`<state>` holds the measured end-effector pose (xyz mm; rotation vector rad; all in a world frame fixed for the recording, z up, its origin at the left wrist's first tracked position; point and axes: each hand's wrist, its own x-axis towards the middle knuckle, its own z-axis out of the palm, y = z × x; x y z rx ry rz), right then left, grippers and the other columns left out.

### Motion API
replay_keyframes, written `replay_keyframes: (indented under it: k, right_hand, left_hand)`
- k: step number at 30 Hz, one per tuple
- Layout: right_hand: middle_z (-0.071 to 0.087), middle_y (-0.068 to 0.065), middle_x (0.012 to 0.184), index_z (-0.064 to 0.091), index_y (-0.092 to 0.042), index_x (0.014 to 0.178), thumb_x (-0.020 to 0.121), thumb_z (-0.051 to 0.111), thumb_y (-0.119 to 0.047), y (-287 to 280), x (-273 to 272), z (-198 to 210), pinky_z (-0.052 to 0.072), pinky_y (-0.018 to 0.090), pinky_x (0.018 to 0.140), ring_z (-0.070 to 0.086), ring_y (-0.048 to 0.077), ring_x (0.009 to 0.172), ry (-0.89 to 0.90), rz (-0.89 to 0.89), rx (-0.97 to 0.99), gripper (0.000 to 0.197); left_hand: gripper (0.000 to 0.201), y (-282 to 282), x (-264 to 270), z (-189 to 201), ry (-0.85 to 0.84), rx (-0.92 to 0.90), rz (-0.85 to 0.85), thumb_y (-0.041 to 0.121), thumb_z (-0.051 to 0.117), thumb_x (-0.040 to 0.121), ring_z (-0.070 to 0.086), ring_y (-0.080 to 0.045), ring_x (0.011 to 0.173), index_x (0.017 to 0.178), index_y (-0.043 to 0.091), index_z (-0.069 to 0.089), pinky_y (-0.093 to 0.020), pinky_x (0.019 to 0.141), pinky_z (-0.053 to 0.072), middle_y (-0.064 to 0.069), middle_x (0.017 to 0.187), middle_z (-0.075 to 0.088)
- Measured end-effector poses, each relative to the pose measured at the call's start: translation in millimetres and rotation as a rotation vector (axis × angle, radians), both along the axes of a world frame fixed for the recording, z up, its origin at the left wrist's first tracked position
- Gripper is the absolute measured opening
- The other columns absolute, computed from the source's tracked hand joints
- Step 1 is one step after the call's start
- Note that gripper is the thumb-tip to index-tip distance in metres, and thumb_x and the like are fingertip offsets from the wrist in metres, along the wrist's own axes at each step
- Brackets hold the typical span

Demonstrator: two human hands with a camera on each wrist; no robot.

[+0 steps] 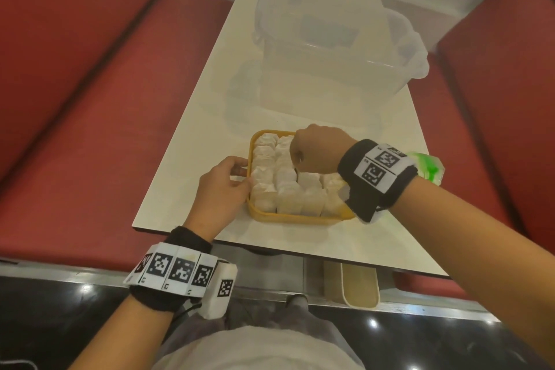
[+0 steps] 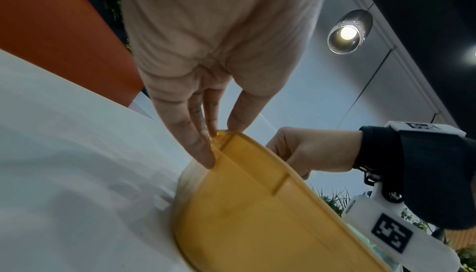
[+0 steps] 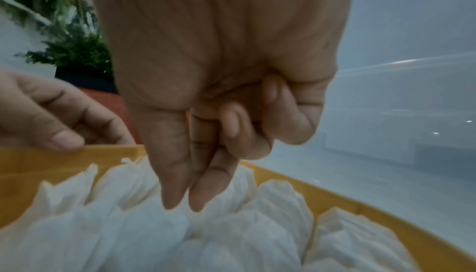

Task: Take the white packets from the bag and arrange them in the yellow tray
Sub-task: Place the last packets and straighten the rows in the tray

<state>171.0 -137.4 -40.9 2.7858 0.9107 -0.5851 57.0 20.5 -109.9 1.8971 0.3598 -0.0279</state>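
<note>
The yellow tray sits near the table's front edge, packed with rows of white packets. My left hand rests against its left side, with straight fingers on the outer wall and the thumb on the rim. My right hand hangs over the tray's middle. Its thumb and forefinger point down, tips together, touching the packet tops with nothing seen between them; the other fingers are curled in. A green-and-white bag lies right of the tray, mostly hidden behind my right wrist.
A clear plastic lidded box fills the far half of the white table. Red benches run along both sides. A beige bin stands below the table's near edge.
</note>
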Motion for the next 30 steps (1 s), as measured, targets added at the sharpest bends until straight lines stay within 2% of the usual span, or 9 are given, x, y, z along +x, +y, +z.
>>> replay_keyframes:
  k: [2,4,7,12,17,21,23,25,30]
  right_hand:
    - [0.066,0.001,0.088,0.070,-0.017,0.090,0.082,0.066,-0.025,0,-1,-6,0.049,0.027,0.062,0.062,0.022,0.074,-0.001,0.005,-0.035,0.012]
    - [0.061,0.000,0.082,0.069,-0.016,0.089,0.082,0.069,-0.027,3,-3,-10,0.042,0.023,0.057,0.056,0.018,0.065,0.015,0.012,-0.048,0.013]
    - [0.057,-0.001,0.077,0.069,-0.015,0.084,0.084,0.067,-0.019,9,-3,-13,0.035,0.019,0.050,0.045,0.011,0.057,0.046,0.041,-0.043,0.005]
    - [0.052,-0.005,0.067,0.063,-0.019,0.076,0.083,0.064,-0.015,12,-2,-2,0.041,0.024,0.057,0.055,0.020,0.066,0.038,0.076,-0.058,0.009]
    - [0.047,-0.008,0.066,0.052,-0.022,0.071,0.081,0.063,-0.015,16,-10,-4,0.040,0.026,0.058,0.050,0.018,0.067,0.039,0.151,-0.104,0.017]
    - [0.056,-0.004,0.075,0.065,-0.017,0.081,0.082,0.065,-0.021,11,-6,-4,0.038,0.023,0.056,0.050,0.014,0.064,0.078,0.099,-0.074,0.005]
    - [0.062,-0.003,0.081,0.069,-0.015,0.085,0.082,0.067,-0.028,5,-2,-4,0.037,0.022,0.054,0.049,0.009,0.060,0.117,0.054,-0.054,0.014]
    - [0.066,-0.002,0.081,0.070,-0.016,0.084,0.081,0.069,-0.031,-1,3,-2,0.040,0.022,0.055,0.054,0.012,0.064,0.122,-0.001,-0.005,0.016]
    - [0.067,-0.003,0.089,0.070,-0.019,0.090,0.085,0.064,-0.019,-6,15,0,0.045,0.027,0.067,0.061,0.018,0.081,0.016,-0.033,0.164,0.008]
  left_hand:
    - [0.029,0,0,0,0.000,0.003,-0.003,0.014,0.062,0.089,0.068,-0.017,0.088,0.117,0.021,0.060,-0.044,0.085,0.056,0.004,0.107,0.066]
    - [0.029,0,1,0,0.001,0.006,-0.005,0.014,0.062,0.089,0.068,-0.018,0.088,0.117,0.021,0.060,-0.044,0.086,0.056,0.004,0.107,0.066]
    - [0.029,0,0,1,0.005,0.000,-0.003,0.014,0.062,0.089,0.068,-0.017,0.089,0.117,0.022,0.060,-0.044,0.086,0.056,0.004,0.107,0.066]
    - [0.029,0,-1,2,0.005,-0.007,0.002,0.015,0.062,0.088,0.068,-0.017,0.089,0.117,0.020,0.060,-0.044,0.086,0.056,0.004,0.106,0.066]
    - [0.027,0,0,2,0.001,-0.011,-0.003,0.015,0.062,0.088,0.069,-0.016,0.088,0.114,0.023,0.060,-0.044,0.085,0.056,0.005,0.105,0.066]
    - [0.026,0,0,2,-0.006,-0.007,-0.003,0.014,0.062,0.087,0.069,-0.017,0.087,0.111,0.023,0.061,-0.045,0.085,0.056,0.005,0.104,0.067]
    - [0.026,0,0,2,-0.004,-0.003,-0.002,0.014,0.062,0.088,0.069,-0.017,0.087,0.113,0.022,0.061,-0.044,0.085,0.056,0.005,0.104,0.067]
    - [0.027,0,0,2,-0.002,-0.005,0.001,0.014,0.062,0.088,0.068,-0.016,0.088,0.113,0.022,0.060,-0.044,0.086,0.056,0.005,0.104,0.066]
    - [0.027,0,0,1,-0.005,0.005,-0.003,0.013,0.062,0.089,0.068,-0.017,0.088,0.114,0.022,0.060,-0.044,0.086,0.056,0.004,0.106,0.066]
